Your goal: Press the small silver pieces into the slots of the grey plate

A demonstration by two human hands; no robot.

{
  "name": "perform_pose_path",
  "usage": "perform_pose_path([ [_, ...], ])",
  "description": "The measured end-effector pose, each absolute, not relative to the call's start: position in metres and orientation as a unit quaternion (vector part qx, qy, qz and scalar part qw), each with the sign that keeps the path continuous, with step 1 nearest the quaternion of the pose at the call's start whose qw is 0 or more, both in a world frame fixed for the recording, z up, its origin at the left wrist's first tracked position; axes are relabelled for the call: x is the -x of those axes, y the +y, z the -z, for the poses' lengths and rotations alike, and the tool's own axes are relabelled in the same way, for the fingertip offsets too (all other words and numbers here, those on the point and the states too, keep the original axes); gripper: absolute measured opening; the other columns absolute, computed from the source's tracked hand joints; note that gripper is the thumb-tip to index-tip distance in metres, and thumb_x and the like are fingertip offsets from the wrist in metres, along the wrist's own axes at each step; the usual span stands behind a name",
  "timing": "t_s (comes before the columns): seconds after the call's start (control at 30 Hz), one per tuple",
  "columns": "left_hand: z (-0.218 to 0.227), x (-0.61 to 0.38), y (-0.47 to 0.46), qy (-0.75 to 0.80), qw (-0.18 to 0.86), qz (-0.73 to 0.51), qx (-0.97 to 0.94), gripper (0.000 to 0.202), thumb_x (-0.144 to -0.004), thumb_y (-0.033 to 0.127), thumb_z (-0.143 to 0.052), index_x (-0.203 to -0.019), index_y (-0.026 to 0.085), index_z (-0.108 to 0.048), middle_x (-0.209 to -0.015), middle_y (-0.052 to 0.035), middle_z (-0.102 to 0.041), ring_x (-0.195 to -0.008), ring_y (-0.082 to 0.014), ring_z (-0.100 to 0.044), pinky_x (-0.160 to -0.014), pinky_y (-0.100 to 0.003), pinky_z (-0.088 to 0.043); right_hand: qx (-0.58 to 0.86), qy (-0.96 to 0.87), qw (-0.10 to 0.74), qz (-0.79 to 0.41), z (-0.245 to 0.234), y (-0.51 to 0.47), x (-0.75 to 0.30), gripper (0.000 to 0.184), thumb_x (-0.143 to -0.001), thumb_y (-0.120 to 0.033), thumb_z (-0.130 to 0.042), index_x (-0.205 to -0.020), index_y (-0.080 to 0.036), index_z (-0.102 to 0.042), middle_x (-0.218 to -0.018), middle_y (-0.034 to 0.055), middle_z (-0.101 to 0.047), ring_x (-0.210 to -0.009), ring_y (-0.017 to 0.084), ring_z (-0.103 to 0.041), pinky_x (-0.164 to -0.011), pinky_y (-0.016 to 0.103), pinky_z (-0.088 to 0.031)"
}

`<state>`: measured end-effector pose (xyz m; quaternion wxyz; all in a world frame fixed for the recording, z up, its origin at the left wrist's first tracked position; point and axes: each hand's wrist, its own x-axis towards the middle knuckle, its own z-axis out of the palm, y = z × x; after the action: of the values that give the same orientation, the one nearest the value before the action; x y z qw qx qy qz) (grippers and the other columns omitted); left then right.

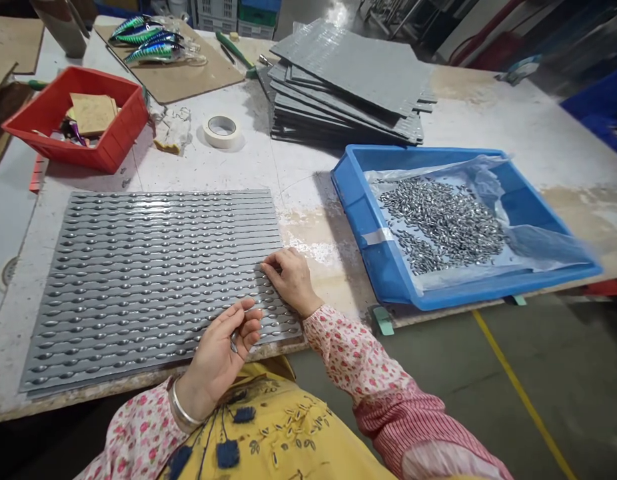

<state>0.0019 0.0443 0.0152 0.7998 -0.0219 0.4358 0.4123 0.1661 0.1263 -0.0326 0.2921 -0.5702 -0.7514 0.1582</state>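
Grey slotted tray (153, 280) lies flat on the worktop (298, 180), at the near edge in front of the person, with its long side along that edge. Its rows of slots look filled with small shiny metal pieces. Right hand (291, 280) is at the tray's right edge, palm down and fingers bent, with the fingertips (268, 267) bunched on a slot row. Can't tell whether they pinch a piece. Left hand (228, 347) is over the tray's near right corner, palm turned up and in, fingers curled toward the thumb. Something small and grey shows between them, but can't tell if it is gripped. The two hands are near each other, not touching. Blue bin (358, 200) sits to the right of the tray, apart from it and overhanging the worktop's near edge. It is lined with a clear plastic bag (488, 173) that holds a loose pile of metal pieces (443, 220). Behind the bin is an untidy stack of grey trays (348, 87). A tape roll (222, 130) lies flat behind the slotted tray, with a crumpled rag (173, 130) just beside it. A red bin (113, 140) with scraps of card is at far left. Fishing lures (153, 43) lie on a brown board (198, 73) at the back, with a green-handled tool (233, 50) beside it.
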Motion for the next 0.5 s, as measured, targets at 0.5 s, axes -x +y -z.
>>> perform_pose_path([
  [0.5,-0.032,-0.002,0.052,0.329,0.821,-0.456,0.097,0.037,-0.087,0.034,-0.044,-0.114,0.011,-0.054,-0.12,-0.0155,-0.056,-0.113,-0.0225,-0.052,-0.095,-0.034,-0.042,0.5,-0.771,0.317,-0.234,0.005,0.115,-0.166,0.006,-0.083,-0.023,-0.058,-0.078,-0.02,-0.059,-0.076,0.0034,-0.059,-0.077,0.019,-0.05,-0.074,0.034,-0.04],
])
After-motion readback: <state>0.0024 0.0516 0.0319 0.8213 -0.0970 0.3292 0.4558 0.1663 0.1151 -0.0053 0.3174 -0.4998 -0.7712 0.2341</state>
